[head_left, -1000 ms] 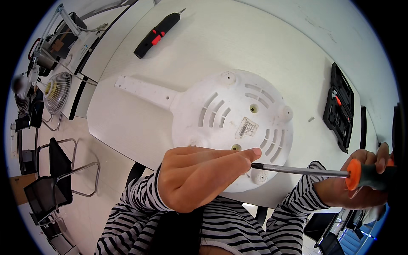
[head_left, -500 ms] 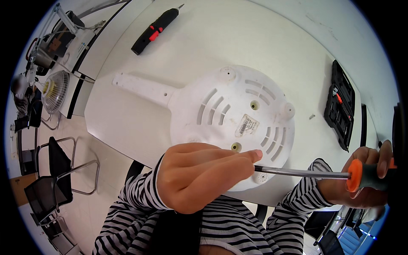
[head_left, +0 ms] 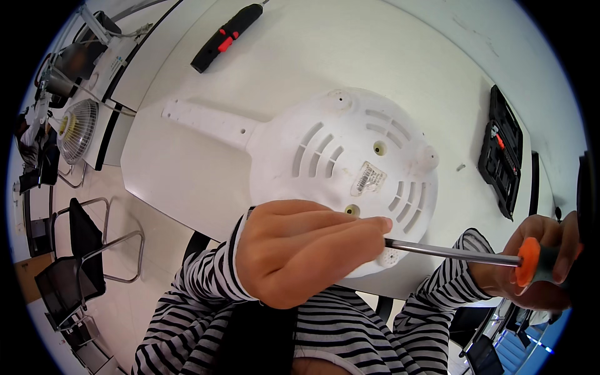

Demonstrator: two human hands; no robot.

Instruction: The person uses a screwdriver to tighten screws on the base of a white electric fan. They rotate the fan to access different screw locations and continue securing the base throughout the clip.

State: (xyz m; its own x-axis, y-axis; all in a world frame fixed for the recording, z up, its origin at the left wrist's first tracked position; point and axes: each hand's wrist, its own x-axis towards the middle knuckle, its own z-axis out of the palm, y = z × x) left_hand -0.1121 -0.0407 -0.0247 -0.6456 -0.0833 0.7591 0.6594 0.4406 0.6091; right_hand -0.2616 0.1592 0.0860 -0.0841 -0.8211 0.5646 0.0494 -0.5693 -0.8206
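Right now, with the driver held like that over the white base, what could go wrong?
1. The left hand pinches the tip of the screwdriver with its fingertips; a slip could jab them.
2. The right hand holds the orange handle far out past the table edge, so the long shaft may wobble off the screw hole.
3. The white base overhangs the table edge near the body; pressure there might tip it.

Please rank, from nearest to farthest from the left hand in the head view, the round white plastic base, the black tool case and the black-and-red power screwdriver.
1. Round white plastic base, under the left hand.
2. Black tool case, far right.
3. Black-and-red power screwdriver, top, across the table.
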